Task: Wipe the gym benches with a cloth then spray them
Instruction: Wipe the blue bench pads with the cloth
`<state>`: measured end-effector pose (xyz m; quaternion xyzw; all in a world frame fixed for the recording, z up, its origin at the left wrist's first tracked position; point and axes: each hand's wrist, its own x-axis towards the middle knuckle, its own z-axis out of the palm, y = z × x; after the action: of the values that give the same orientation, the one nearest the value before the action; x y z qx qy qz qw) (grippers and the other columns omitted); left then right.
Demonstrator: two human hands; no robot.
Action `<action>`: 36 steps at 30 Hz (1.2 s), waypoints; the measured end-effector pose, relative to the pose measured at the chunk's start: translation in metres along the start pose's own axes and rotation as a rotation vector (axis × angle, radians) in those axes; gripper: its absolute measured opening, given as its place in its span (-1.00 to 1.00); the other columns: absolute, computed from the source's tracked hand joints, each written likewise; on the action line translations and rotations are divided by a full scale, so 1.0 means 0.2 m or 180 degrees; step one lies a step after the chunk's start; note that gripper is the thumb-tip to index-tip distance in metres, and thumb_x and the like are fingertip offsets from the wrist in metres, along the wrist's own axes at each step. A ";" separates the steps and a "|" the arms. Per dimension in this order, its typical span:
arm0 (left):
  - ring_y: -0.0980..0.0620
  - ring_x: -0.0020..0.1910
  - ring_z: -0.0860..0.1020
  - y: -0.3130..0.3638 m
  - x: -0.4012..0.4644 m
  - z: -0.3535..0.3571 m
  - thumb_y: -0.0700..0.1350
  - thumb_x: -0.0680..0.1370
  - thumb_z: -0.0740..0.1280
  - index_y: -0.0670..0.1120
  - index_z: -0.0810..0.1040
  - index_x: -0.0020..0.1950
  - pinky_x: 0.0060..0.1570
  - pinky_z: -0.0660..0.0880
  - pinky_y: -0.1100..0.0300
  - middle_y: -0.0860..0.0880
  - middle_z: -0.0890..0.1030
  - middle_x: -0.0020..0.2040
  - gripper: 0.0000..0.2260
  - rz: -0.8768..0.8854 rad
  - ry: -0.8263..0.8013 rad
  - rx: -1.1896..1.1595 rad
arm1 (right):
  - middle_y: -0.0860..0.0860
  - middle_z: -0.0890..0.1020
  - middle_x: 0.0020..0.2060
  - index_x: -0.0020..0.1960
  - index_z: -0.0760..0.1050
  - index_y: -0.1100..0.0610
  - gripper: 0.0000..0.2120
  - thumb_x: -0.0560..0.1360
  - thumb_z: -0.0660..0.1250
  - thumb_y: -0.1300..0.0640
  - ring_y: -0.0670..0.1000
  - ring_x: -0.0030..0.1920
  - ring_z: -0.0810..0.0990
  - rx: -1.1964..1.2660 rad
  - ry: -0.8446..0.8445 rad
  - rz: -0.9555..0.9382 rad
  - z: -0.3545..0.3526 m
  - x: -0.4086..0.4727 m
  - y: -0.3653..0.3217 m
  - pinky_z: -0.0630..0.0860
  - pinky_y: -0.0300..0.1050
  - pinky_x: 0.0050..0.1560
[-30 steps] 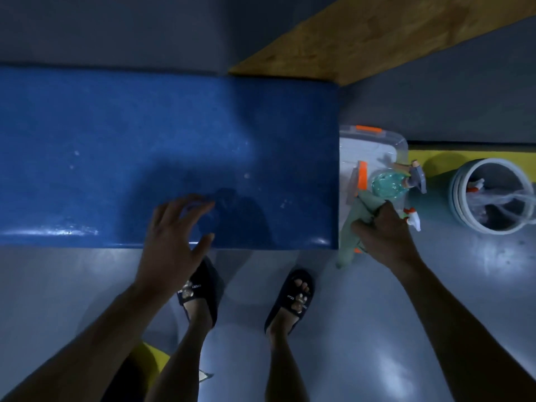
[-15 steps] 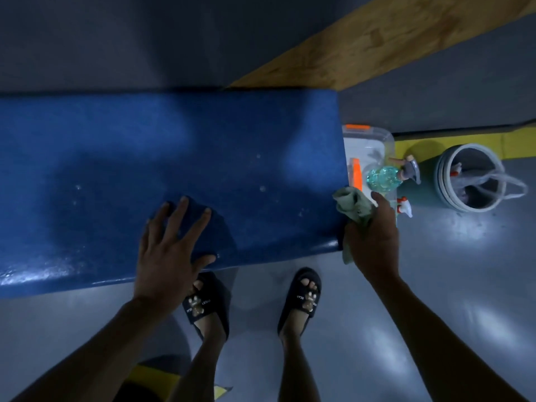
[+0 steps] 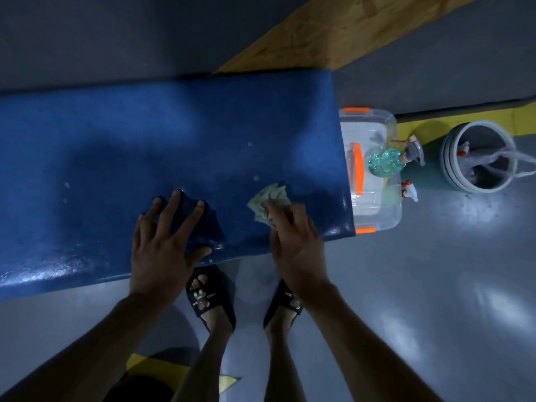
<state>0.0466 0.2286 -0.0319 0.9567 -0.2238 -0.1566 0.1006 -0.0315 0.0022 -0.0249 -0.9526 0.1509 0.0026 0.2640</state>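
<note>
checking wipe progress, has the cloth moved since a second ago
Yes. The cloth, gripped by the right hand, has come left from beside the plastic box, off the bench's end, onto the blue bench top.

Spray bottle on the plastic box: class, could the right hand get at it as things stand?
Probably yes, once it drops the cloth. The right hand grips that on the bench; the spray bottle lies just past the bench end, nothing between.

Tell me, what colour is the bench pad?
The bench pad is deep blue, glossy in spots; the head view shows it.
</note>
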 end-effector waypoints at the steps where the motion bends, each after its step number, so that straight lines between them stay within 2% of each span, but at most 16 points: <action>1: -0.27 0.53 0.10 0.00 0.00 0.00 0.19 0.49 0.37 0.12 0.24 0.54 0.38 0.20 -0.33 -0.09 0.14 0.59 -0.34 -0.0015 -0.0014 -0.0004 | 0.13 0.47 0.09 0.36 0.45 0.06 -0.56 0.49 0.18 0.18 0.18 -0.02 0.53 -0.0119 -0.0173 -0.0178 -0.05 0.01 0.07 0.59 0.05 -0.13; 3: -0.28 0.52 0.11 0.01 0.01 -0.01 0.16 0.43 0.44 0.11 0.26 0.53 0.37 0.22 -0.33 -0.09 0.16 0.58 -0.29 -0.0052 -0.0042 0.0005 | 0.12 0.47 0.05 0.36 0.46 0.03 -0.54 0.46 0.16 0.14 0.18 -0.05 0.54 -0.0345 -0.0164 -0.0204 -0.17 0.05 0.25 0.59 0.04 -0.14; 6: -0.29 0.51 0.12 0.02 0.01 -0.01 0.10 0.40 0.48 0.08 0.30 0.52 0.36 0.23 -0.35 -0.11 0.18 0.57 -0.27 -0.0069 -0.0023 0.0026 | 0.14 0.48 0.04 0.33 0.50 0.05 -0.56 0.46 0.21 0.20 0.20 -0.10 0.56 -0.0475 0.0322 0.0551 -0.34 0.10 0.50 0.52 -0.03 -0.17; 8: -0.29 0.51 0.12 0.03 0.01 -0.01 0.09 0.41 0.49 0.06 0.30 0.52 0.36 0.23 -0.37 -0.12 0.18 0.57 -0.28 -0.0090 -0.0008 0.0015 | 0.17 0.49 0.03 0.32 0.51 0.09 -0.56 0.44 0.23 0.22 0.23 -0.10 0.56 -0.0426 0.0609 0.1043 -0.32 0.11 0.49 0.50 -0.02 -0.17; 10: -0.29 0.51 0.11 0.04 0.01 0.00 0.08 0.41 0.49 0.06 0.30 0.52 0.36 0.23 -0.36 -0.13 0.18 0.57 -0.28 -0.0113 -0.0011 0.0003 | 0.18 0.50 0.06 0.34 0.49 0.10 -0.51 0.42 0.20 0.18 0.21 -0.07 0.55 -0.0312 0.0737 0.1151 -0.21 0.09 0.38 0.50 -0.02 -0.16; 12: -0.29 0.51 0.11 0.04 0.01 0.00 0.08 0.41 0.49 0.05 0.30 0.52 0.36 0.23 -0.36 -0.13 0.19 0.56 -0.28 -0.0098 -0.0011 0.0016 | 0.16 0.51 0.13 0.39 0.45 0.10 -0.47 0.41 0.21 0.21 0.15 0.03 0.54 -0.0025 0.0700 0.0854 -0.07 0.06 0.19 0.50 -0.04 -0.02; 14: -0.30 0.51 0.12 0.03 0.01 0.00 0.07 0.40 0.51 0.05 0.30 0.52 0.36 0.24 -0.35 -0.14 0.19 0.56 -0.26 -0.0084 -0.0030 0.0036 | 0.12 0.48 0.17 0.43 0.39 0.06 -0.44 0.44 0.27 0.25 0.11 0.05 0.55 0.0052 0.0223 0.0374 0.04 0.00 -0.02 0.56 -0.06 0.03; 16: -0.31 0.49 0.14 0.03 0.02 -0.01 0.09 0.38 0.51 0.06 0.31 0.52 0.35 0.26 -0.33 -0.14 0.20 0.56 -0.25 -0.0083 -0.0061 0.0053 | 0.09 0.47 0.14 0.44 0.35 0.03 -0.48 0.48 0.23 0.20 0.06 0.01 0.55 -0.0181 -0.0236 -0.0222 0.07 -0.04 -0.14 0.60 -0.10 -0.07; 18: -0.30 0.48 0.16 0.03 0.02 -0.02 0.11 0.37 0.51 0.07 0.32 0.51 0.31 0.30 -0.32 -0.13 0.21 0.55 -0.25 -0.0120 -0.0098 0.0078 | 0.09 0.49 0.08 0.44 0.36 0.01 -0.50 0.49 0.17 0.17 0.10 -0.03 0.55 -0.0395 -0.0479 -0.0635 0.01 0.00 -0.04 0.60 -0.02 -0.17; 19: -0.30 0.48 0.16 0.03 0.03 -0.03 0.13 0.37 0.51 0.08 0.32 0.51 0.28 0.32 -0.32 -0.12 0.22 0.55 -0.25 -0.0147 -0.0122 0.0069 | 0.10 0.49 0.06 0.44 0.37 0.00 -0.48 0.49 0.16 0.17 0.15 -0.05 0.54 -0.0556 -0.0469 -0.0649 -0.04 0.02 0.05 0.59 0.01 -0.17; 21: -0.28 0.48 0.16 0.03 0.03 -0.03 0.15 0.37 0.49 0.08 0.32 0.50 0.26 0.33 -0.33 -0.12 0.22 0.54 -0.26 -0.0173 -0.0161 0.0071 | 0.12 0.49 0.02 0.44 0.39 -0.02 -0.46 0.46 0.21 0.21 0.19 -0.05 0.53 -0.0752 -0.0186 -0.0258 -0.17 0.06 0.30 0.57 0.02 -0.19; 24: -0.28 0.48 0.15 0.03 0.02 -0.03 0.16 0.39 0.47 0.08 0.32 0.50 0.27 0.32 -0.33 -0.12 0.22 0.54 -0.28 -0.0179 -0.0154 0.0086 | 0.15 0.43 0.03 0.47 0.36 0.02 -0.40 0.45 0.30 0.31 0.22 -0.08 0.52 -0.0481 0.0152 0.0716 -0.32 0.03 0.53 0.50 -0.02 -0.22; 29: -0.28 0.49 0.15 0.03 0.02 -0.03 0.16 0.39 0.47 0.07 0.31 0.51 0.28 0.30 -0.31 -0.13 0.22 0.54 -0.27 -0.0173 -0.0167 0.0092 | 0.17 0.41 0.06 0.51 0.28 0.04 -0.36 0.42 0.16 0.17 0.29 -0.11 0.53 -0.0113 0.0686 0.1725 -0.14 -0.04 0.36 0.51 0.04 -0.17; 31: -0.28 0.49 0.14 0.03 0.02 -0.02 0.15 0.39 0.48 0.07 0.30 0.51 0.28 0.30 -0.31 -0.12 0.21 0.55 -0.26 -0.0175 -0.0192 0.0107 | 0.18 0.44 0.08 0.50 0.28 0.07 -0.38 0.43 0.17 0.18 0.27 -0.14 0.54 0.0126 0.0707 0.1539 -0.04 -0.08 0.17 0.51 0.00 -0.23; 34: -0.28 0.50 0.13 0.03 0.03 -0.03 0.15 0.39 0.48 0.09 0.28 0.52 0.28 0.29 -0.31 -0.11 0.20 0.55 -0.25 -0.0204 -0.0219 0.0121 | 0.14 0.44 0.07 0.50 0.27 0.09 -0.42 0.48 0.20 0.17 0.12 -0.17 0.54 0.0106 -0.0047 0.0462 0.05 -0.18 -0.07 0.52 -0.09 -0.32; 36: -0.29 0.49 0.14 0.03 0.03 -0.03 0.16 0.38 0.48 0.09 0.29 0.52 0.26 0.30 -0.32 -0.12 0.21 0.55 -0.25 -0.0187 -0.0211 0.0116 | 0.12 0.46 0.03 0.49 0.30 0.07 -0.41 0.45 0.22 0.14 0.13 -0.20 0.55 -0.0091 -0.0397 -0.0033 0.02 -0.18 0.00 0.52 -0.09 -0.39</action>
<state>0.0503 0.2218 -0.0269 0.9588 -0.2017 -0.1870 0.0710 -0.0650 0.0153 -0.0252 -0.9551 0.1292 0.0628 0.2592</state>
